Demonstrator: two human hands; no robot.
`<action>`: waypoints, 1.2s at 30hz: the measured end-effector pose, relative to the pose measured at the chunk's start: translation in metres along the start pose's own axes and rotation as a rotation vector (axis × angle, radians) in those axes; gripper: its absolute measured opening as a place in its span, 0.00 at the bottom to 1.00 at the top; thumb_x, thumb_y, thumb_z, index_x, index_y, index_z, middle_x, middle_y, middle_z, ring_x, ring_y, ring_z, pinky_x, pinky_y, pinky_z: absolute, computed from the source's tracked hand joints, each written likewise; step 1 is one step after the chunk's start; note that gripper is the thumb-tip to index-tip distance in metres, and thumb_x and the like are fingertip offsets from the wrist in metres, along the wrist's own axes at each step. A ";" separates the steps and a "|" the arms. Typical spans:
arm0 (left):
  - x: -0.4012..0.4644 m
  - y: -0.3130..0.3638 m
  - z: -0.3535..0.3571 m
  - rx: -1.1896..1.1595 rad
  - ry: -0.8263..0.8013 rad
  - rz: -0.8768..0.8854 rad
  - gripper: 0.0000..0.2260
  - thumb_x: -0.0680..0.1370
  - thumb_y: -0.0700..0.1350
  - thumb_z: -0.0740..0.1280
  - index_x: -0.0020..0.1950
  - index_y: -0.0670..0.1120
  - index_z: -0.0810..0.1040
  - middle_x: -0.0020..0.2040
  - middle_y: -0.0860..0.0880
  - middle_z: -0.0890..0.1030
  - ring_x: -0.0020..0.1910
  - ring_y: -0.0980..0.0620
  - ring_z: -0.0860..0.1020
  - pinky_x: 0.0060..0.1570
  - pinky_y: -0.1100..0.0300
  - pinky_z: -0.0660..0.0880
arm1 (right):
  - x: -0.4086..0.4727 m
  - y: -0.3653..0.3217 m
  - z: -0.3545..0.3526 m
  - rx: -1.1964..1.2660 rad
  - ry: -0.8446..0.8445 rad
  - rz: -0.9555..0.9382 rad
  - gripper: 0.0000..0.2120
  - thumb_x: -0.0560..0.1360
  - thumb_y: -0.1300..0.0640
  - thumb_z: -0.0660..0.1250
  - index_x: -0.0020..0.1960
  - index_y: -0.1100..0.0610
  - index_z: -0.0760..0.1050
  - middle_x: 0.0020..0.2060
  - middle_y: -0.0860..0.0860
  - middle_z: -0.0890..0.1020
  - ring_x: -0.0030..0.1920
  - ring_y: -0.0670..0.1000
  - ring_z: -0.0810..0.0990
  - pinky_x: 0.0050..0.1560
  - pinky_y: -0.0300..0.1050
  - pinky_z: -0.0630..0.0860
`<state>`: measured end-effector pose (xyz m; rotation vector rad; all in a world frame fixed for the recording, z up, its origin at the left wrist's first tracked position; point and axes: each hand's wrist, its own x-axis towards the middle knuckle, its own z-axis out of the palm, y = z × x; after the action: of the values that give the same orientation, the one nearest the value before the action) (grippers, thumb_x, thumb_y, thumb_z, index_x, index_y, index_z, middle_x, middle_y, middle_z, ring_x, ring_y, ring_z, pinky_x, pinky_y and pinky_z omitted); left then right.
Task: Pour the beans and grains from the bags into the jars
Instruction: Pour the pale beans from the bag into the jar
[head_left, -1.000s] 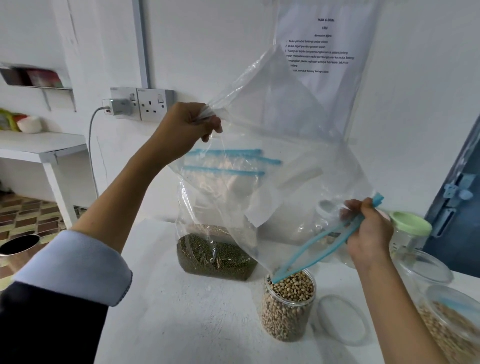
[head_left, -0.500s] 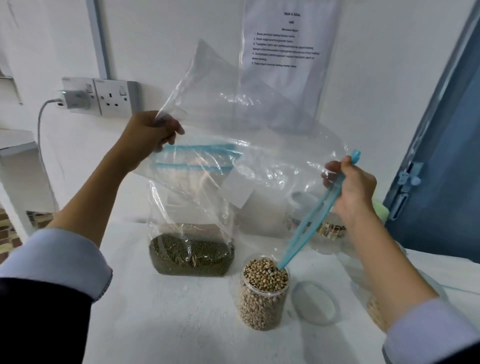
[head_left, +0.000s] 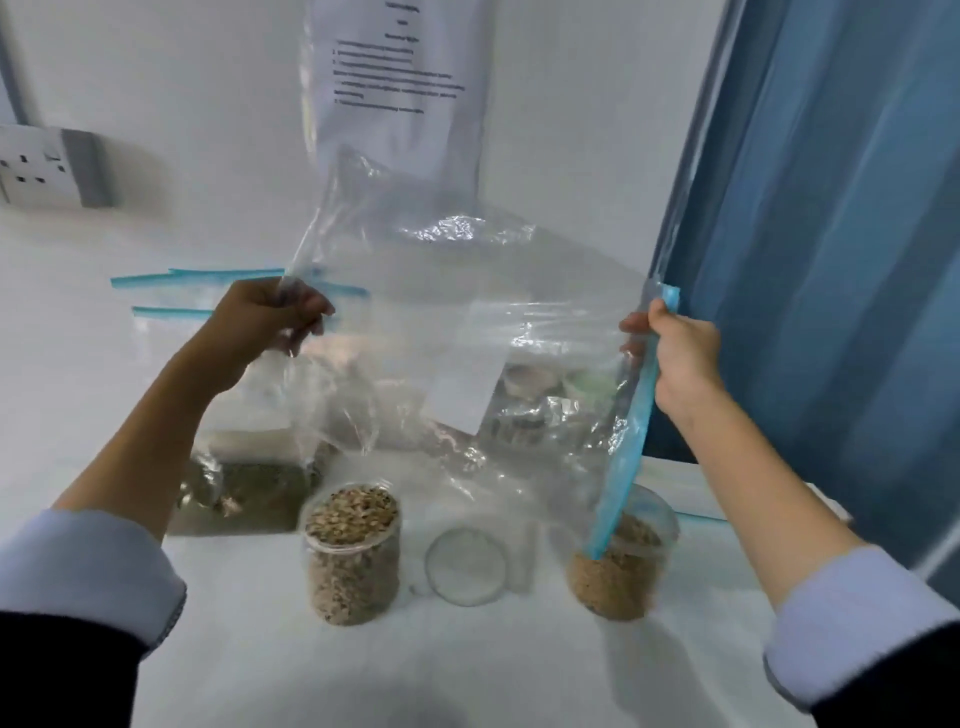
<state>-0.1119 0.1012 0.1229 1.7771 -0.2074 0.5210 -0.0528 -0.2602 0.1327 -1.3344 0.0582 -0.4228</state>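
Nearest, at 6 o'clock, the full jar (head_left: 352, 551) stands open beside its loose lid (head_left: 465, 565). The empty bag (head_left: 467, 332) has swung right: its blue zip edge (head_left: 631, 441) now dips into the jar at 5 o'clock (head_left: 621, 566). The left hand (head_left: 265, 317) pinches one corner, the right hand (head_left: 675, 358) grips the zip. That bag looks finished. The green bean bag (head_left: 244, 488) waits at 9 o'clock.

Blurred beyond reading: printed white paper sheet (head_left: 400, 78); white wall socket (head_left: 47, 166) cut by left edge
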 end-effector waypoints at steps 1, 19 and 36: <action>-0.004 0.000 0.020 -0.014 -0.008 -0.013 0.14 0.78 0.34 0.63 0.37 0.46 0.82 0.27 0.51 0.78 0.24 0.58 0.72 0.25 0.68 0.70 | 0.007 -0.002 -0.019 -0.013 0.008 -0.010 0.18 0.81 0.57 0.61 0.34 0.60 0.74 0.24 0.47 0.80 0.18 0.46 0.71 0.21 0.35 0.66; 0.001 0.077 0.245 -1.141 -0.917 -0.281 0.54 0.66 0.76 0.53 0.77 0.40 0.43 0.76 0.34 0.47 0.74 0.29 0.50 0.71 0.32 0.50 | 0.125 -0.051 -0.234 -0.404 -0.222 0.010 0.16 0.81 0.53 0.61 0.36 0.57 0.73 0.19 0.43 0.77 0.17 0.40 0.70 0.18 0.32 0.64; -0.033 0.058 0.423 0.260 -0.352 -0.364 0.12 0.80 0.33 0.59 0.39 0.40 0.78 0.32 0.44 0.78 0.22 0.55 0.74 0.19 0.68 0.65 | 0.140 -0.034 -0.272 -0.790 -0.474 -0.081 0.18 0.77 0.47 0.67 0.44 0.63 0.81 0.36 0.53 0.75 0.36 0.48 0.71 0.34 0.39 0.65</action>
<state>-0.0638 -0.3226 0.0796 2.0952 -0.0563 -0.0317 -0.0084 -0.5647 0.1259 -2.1929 -0.2489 -0.1321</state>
